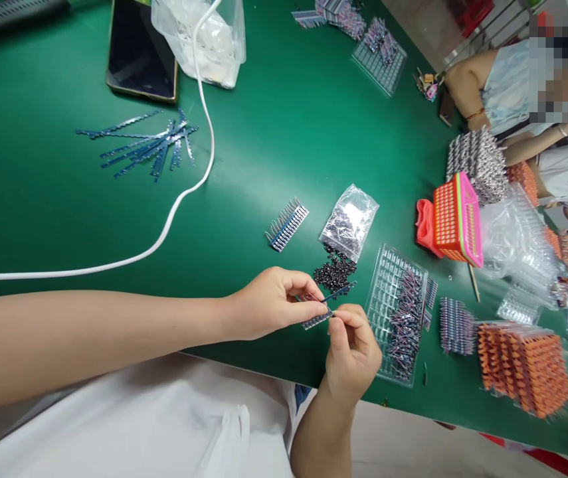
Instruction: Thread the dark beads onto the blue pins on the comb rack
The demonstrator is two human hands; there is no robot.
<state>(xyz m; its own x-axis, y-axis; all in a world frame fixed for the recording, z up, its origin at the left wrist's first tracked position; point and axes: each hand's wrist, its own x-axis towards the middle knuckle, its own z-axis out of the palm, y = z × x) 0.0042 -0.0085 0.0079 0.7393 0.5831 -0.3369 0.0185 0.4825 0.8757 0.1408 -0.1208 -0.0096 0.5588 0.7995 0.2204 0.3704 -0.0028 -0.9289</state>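
Evidently, the left hand point(276, 302) pinches a component strip point(316, 322) between thumb and fingers, the right hand point(353, 355) pinching its end, above the table point(258, 133) just beside the pile of black beads point(334, 273). An uneven pull could bend its leads, and a projecting blue sliver point(342, 290) could catch and scatter the loose beads. Fingers cover much of the strip; whether the right fingertips also hold a tiny part cannot be determined.

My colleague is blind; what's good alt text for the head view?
A person's left hand and right hand meet at a small strip of parts above a green table. Small black pieces lie beyond; at right is a partly filled clear tray.
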